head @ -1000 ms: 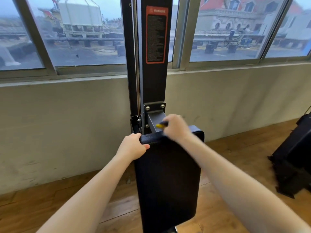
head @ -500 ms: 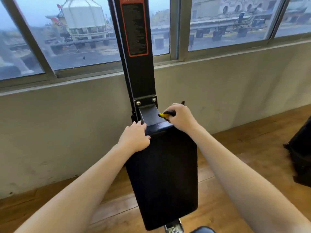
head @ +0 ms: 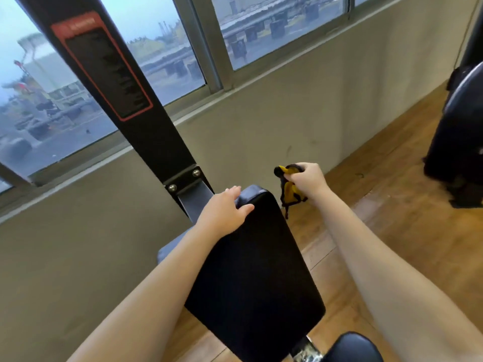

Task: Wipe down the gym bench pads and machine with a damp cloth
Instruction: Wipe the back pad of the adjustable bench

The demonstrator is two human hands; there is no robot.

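left hand (head: 225,211) rests flat-fingered on the top edge of the black bench pad (head: 257,273); right hand (head: 307,178) grasps the yellow-and-black cloth (head: 288,190) in the air just beside it. between wipes, i judge: next, press the cloth onto the pad face.

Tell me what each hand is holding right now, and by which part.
The right hand grips a bunched yellow and black cloth by its upper end, clear of the black padded bench pad. The left hand rests on the pad's top edge.
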